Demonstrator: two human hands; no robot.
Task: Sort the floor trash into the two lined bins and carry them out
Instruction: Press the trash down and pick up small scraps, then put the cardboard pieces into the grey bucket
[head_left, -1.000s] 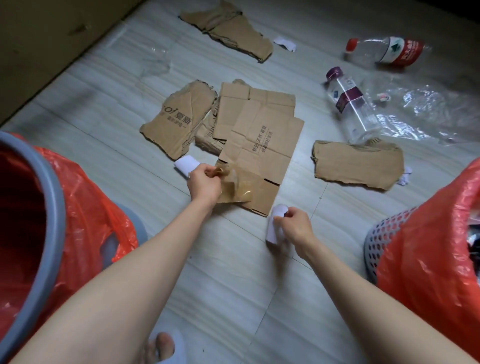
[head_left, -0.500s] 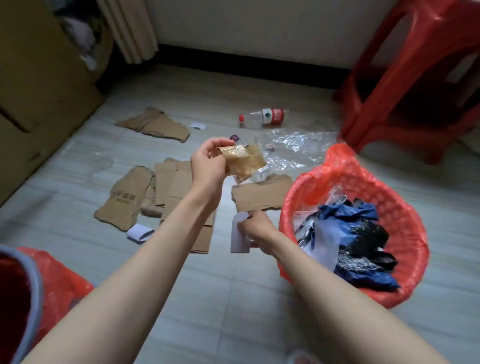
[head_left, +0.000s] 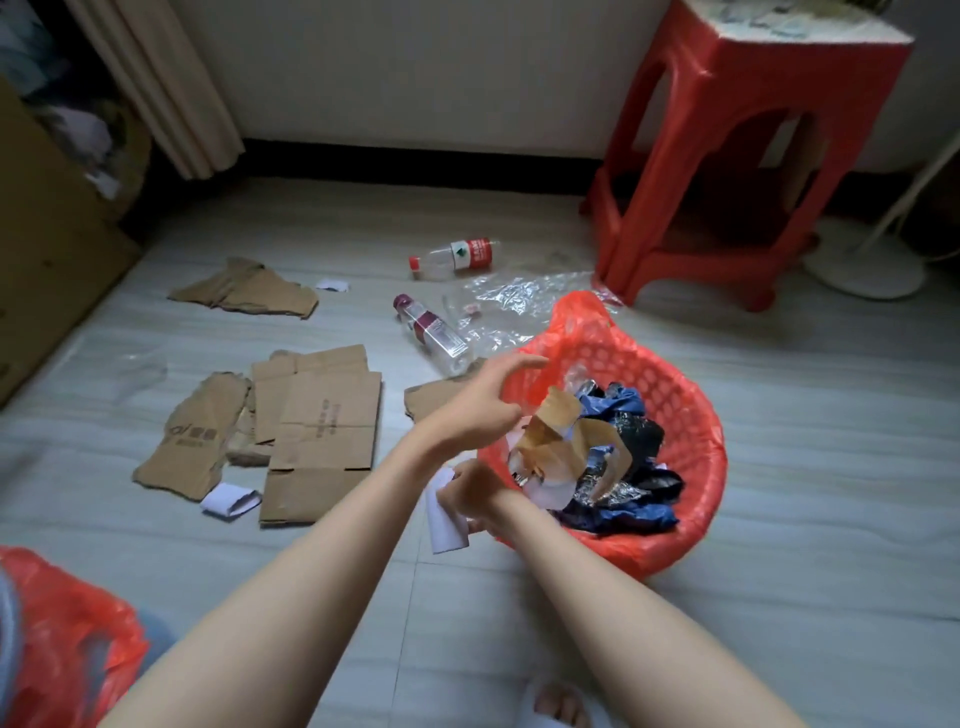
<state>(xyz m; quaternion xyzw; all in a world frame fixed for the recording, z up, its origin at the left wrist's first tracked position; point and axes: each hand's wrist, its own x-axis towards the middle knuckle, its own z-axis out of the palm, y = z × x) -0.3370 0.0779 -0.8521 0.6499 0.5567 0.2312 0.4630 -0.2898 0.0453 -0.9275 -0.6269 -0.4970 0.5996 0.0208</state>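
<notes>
**Tape scrap over the red-lined basket**

We see the left hand (head_left: 480, 402) above the near-left rim of the red-lined basket (head_left: 691, 415), fingers spread & relaxed, gripping nothing. Just at its 4 o'clock a crumpled brown tape scrap (head_left: 563, 447) sits over the basket's contents; can't tell if it's resting or mid-air. Right hand (head_left: 475, 488) is lower, by the basket's 8 o'clock edge, fingers curled round a white paper piece (head_left: 444, 519). Basket holds blue, black & silver wrappers.

W/ the basket as centre: flat cardboard pieces (head_left: 322, 431) at 9 o'clock, a white paper slip (head_left: 228, 501) beside them, two clear bottles (head_left: 434, 332) & clear plastic film (head_left: 514, 301) at 11–12, red stool (head_left: 727, 156) at 1. Second red-lined bin (head_left: 67, 639) is at the frame's 7 o'clock corner.
</notes>
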